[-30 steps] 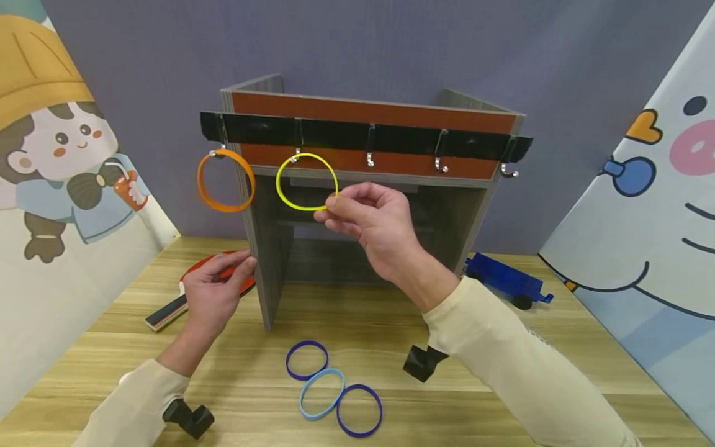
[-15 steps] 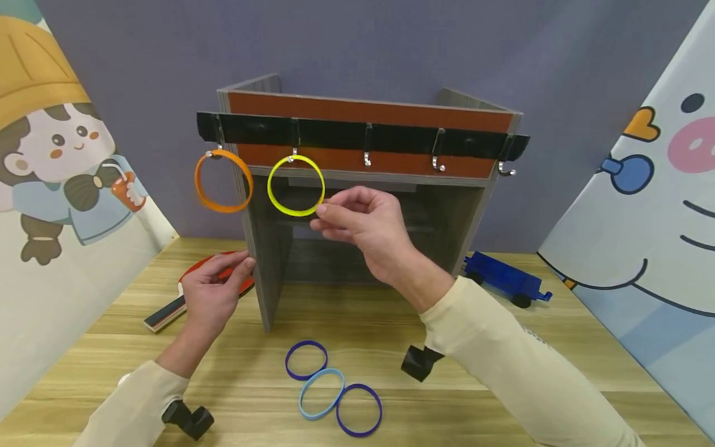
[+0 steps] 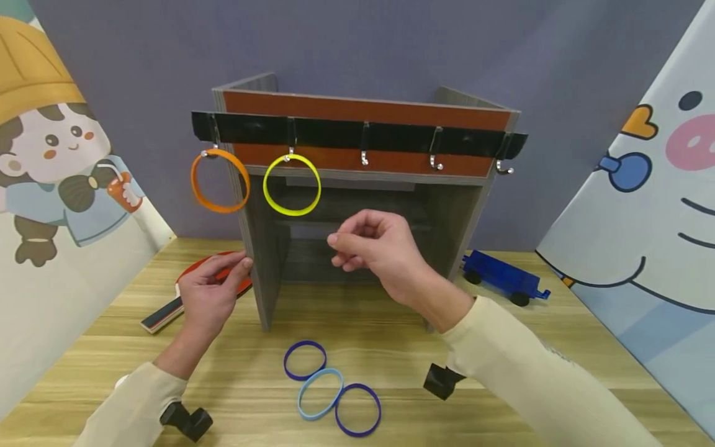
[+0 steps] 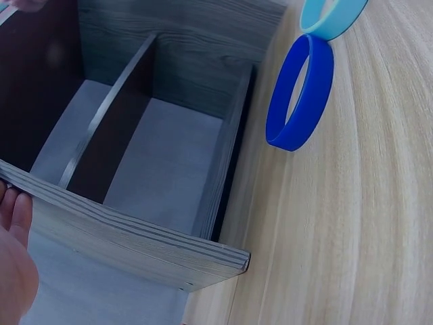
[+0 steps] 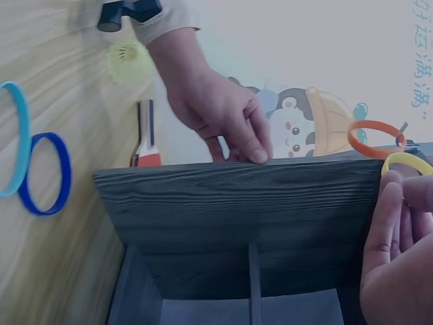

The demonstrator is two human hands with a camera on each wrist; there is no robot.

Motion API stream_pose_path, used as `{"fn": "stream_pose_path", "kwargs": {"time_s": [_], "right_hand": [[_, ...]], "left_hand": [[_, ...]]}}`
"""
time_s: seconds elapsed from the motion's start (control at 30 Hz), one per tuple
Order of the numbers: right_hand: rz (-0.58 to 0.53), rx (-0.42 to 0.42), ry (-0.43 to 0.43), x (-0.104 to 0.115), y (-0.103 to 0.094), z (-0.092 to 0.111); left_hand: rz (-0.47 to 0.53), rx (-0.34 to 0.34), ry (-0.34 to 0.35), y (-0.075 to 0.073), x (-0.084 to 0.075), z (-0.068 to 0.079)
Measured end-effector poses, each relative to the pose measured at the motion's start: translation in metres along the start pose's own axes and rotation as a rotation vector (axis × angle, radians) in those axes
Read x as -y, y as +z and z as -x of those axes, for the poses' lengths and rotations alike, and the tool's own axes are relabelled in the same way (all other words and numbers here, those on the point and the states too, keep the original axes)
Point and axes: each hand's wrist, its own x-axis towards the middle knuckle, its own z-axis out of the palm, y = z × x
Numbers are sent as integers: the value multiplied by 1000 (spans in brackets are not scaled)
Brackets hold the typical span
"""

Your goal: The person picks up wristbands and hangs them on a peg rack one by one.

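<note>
A yellow wristband (image 3: pixel 293 213) hangs from the second hook of the black hook rail (image 3: pixel 335 133). To its left an orange wristband (image 3: pixel 218 208) hangs from the first hook. Below and right of the yellow band, in the head view, my right hand (image 3: pixel 380 251) is apart from it, fingers loosely curled around nothing. My left hand (image 3: pixel 212 288) grips the front edge of the grey cabinet's left side panel (image 3: pixel 258 273), thumb on the edge. On the table lie a light blue wristband (image 3: pixel 313 418) and two dark blue wristbands (image 3: pixel 357 434).
Behind the left hand lies a red table tennis bat (image 3: pixel 162 315). A blue toy wagon (image 3: pixel 503 276) stands right of the cabinet. Three bare hooks (image 3: pixel 364 159) remain visible to the right on the rail. Cartoon-printed panels (image 3: pixel 625 236) flank the wooden table.
My right hand has let go of the yellow wristband and moved down and right. The band swung left and now hangs freely on its hook. My left hand stays at the panel.
</note>
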Motion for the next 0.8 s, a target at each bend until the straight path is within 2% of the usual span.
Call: {"fn": "stream_pose_path", "kwargs": {"time_s": [0.37, 0.63, 0.8], "right_hand": [[129, 76, 89, -17, -14, 29], [125, 140, 176, -35, -20, 47], [127, 153, 225, -47, -26, 54]], "left_hand": [[35, -4, 7, 0, 0, -1], [35, -2, -2, 0, 1, -1], [47, 8, 4, 0, 2, -1]]}}
